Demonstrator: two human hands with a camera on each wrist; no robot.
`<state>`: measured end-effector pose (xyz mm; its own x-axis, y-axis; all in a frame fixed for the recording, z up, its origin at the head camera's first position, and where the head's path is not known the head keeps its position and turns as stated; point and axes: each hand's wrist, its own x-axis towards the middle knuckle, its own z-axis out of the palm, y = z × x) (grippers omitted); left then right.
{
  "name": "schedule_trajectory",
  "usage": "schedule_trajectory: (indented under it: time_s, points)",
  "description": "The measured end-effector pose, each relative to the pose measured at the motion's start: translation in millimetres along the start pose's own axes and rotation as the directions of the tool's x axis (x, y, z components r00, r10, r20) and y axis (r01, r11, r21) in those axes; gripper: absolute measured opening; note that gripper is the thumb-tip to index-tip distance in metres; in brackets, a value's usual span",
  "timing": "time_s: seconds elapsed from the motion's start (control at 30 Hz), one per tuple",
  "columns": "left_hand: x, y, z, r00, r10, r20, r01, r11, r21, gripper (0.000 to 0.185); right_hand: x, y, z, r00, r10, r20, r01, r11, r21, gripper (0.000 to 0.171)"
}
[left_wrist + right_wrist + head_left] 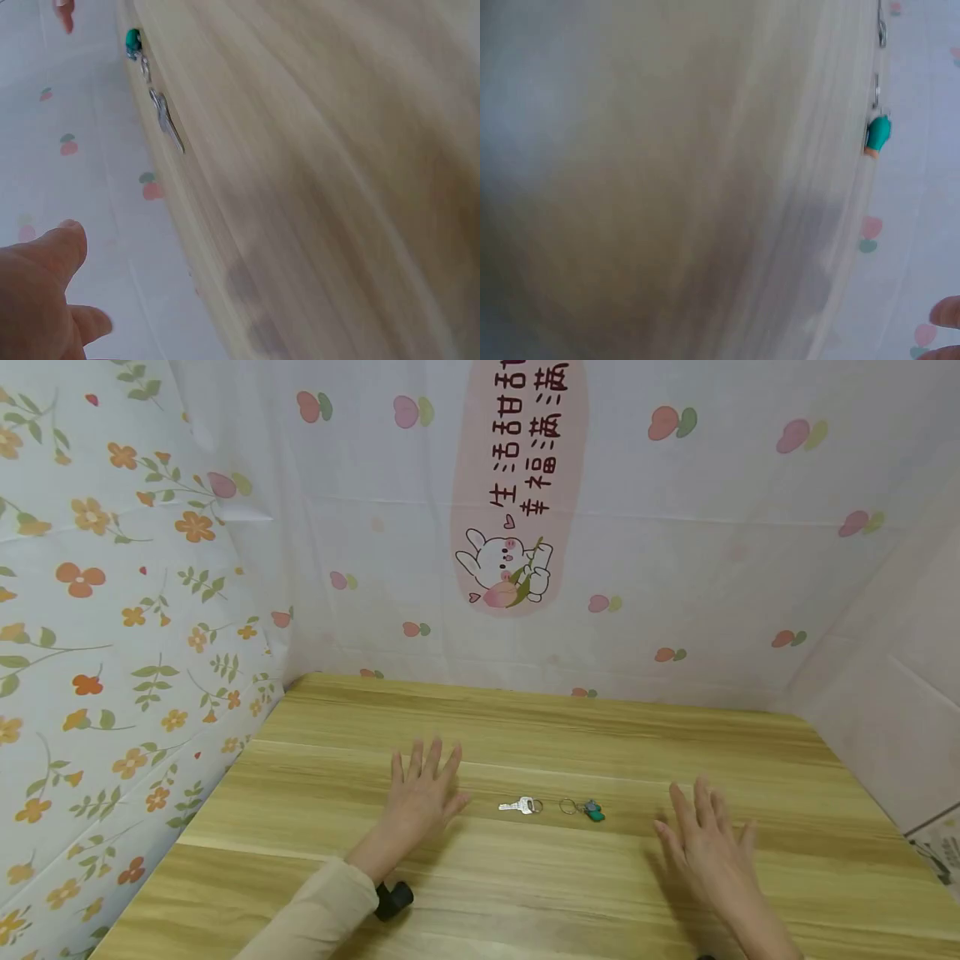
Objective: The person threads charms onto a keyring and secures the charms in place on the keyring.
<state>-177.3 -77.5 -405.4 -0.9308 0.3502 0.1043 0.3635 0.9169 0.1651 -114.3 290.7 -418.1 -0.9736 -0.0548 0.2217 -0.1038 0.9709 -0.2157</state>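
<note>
Key (519, 806) whole except in right-wrist view

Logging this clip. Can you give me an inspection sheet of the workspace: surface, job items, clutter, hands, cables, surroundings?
Surface: wood-grain table
Job's things: silver key and green-and-grey keychain, lying apart on the table
Clutter: nothing seen
Hands: left hand and right hand on either side of the pair, fingers spread, holding nothing
Cables: nothing seen
Surroundings: floral cloth at picture left; rabbit-print cloth behind the table
</note>
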Motion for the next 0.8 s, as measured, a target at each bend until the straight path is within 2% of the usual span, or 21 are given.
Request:
schedule_trajectory:
  time_s: [0.13, 0.23, 0.33, 0.4, 0.5, 0.6, 0.67, 0.8]
  points:
    - [-3.9, 6.0, 2.5, 0.999, 0.016, 0.028, -0.016, 1.0, -0.004, 0.063, -5.3, -5.7, 2.1, 0.997, -0.059, -0.049, 0.056, 0.997, -0.047, 0.053]
    - [-8.4, 10.2, 8.0, 0.999, 0.042, 0.019, -0.041, 0.998, -0.036, 0.06, -8.5, -11.5, 5.3, 0.995, -0.089, -0.053, 0.086, 0.994, -0.069, 0.047]
    - [-13.7, 14.2, 13.8, 0.995, 0.088, -0.049, -0.091, 0.993, -0.07, 0.052, -10.0, -19.6, 8.3, 0.991, -0.11, -0.079, 0.107, 0.993, -0.047, 0.04]
    - [-16.2, 17.4, 17.0, 0.985, 0.126, -0.117, -0.135, 0.988, -0.072, 0.044, -9.8, -25.5, 10.7, 0.983, -0.135, -0.122, 0.133, 0.991, -0.027, 0.035]
    - [-16.1, 23.6, 21.0, 0.965, 0.177, -0.192, -0.193, 0.979, -0.07, 0.03, -6.1, -34.3, 15.5, 0.955, -0.201, -0.217, 0.201, 0.979, -0.021, 0.031]
    - [-9.7, 31.9, 24.2, 0.954, 0.21, -0.216, -0.229, 0.971, -0.069, 0.022, 0.9, -43.1, 20.5, 0.923, -0.265, -0.279, 0.27, 0.963, -0.021, 0.029]
    - [-3.3, 37.7, 26.5, 0.951, 0.225, -0.214, -0.244, 0.967, -0.068, 0.019, 6.2, -48.9, 23.3, 0.922, -0.28, -0.267, 0.289, 0.957, -0.003, 0.028]
    - [10.5, 48.0, 33.0, 0.945, 0.248, -0.212, -0.267, 0.961, -0.067, 0.016, 16.7, -59.1, 27.5, 0.95, -0.256, -0.176, 0.267, 0.963, 0.04, 0.028]
